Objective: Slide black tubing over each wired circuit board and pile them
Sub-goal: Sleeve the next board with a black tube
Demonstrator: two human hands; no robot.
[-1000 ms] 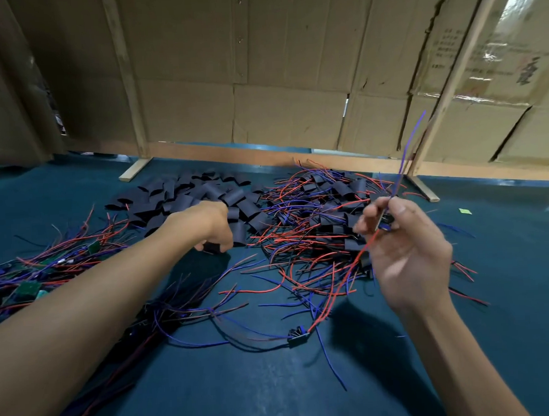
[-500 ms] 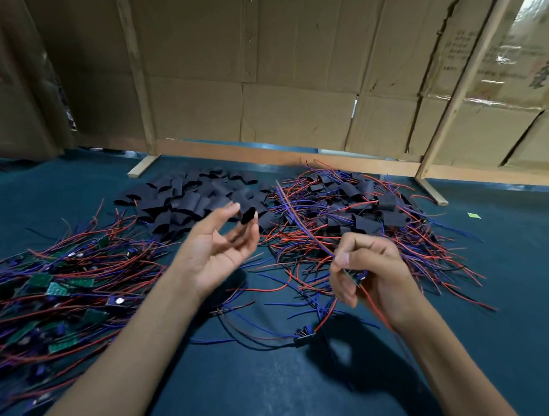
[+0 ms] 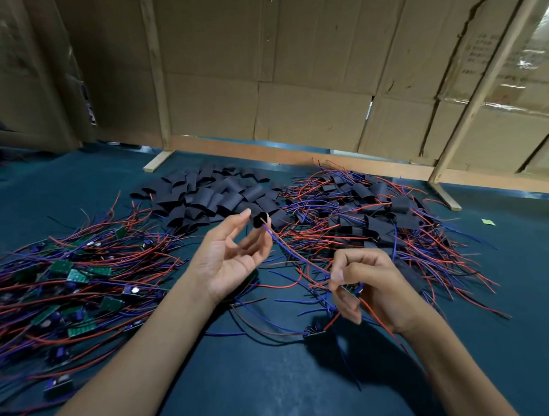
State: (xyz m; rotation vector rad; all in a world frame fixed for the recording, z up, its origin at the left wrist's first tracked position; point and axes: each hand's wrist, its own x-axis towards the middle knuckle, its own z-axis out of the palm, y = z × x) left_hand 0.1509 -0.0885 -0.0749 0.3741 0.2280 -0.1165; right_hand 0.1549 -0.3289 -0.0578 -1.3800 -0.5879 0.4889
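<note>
The left hand (image 3: 230,261) is pinching a short black tubing piece (image 3: 258,219), the blue wire's (image 3: 288,245) tip entering it; the right hand (image 3: 371,285) is gripping a small wired circuit board (image 3: 350,289).

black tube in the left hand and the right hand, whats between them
In the head view, the blue and red wires span the gap from the tube in the left hand to the right hand.

Nothing here is legible to me: the dark print on the cardboard boxes (image 3: 487,50) at the far right is too blurred to make out, and the green circuit boards (image 3: 76,277) at my left show no readable marks.
</note>
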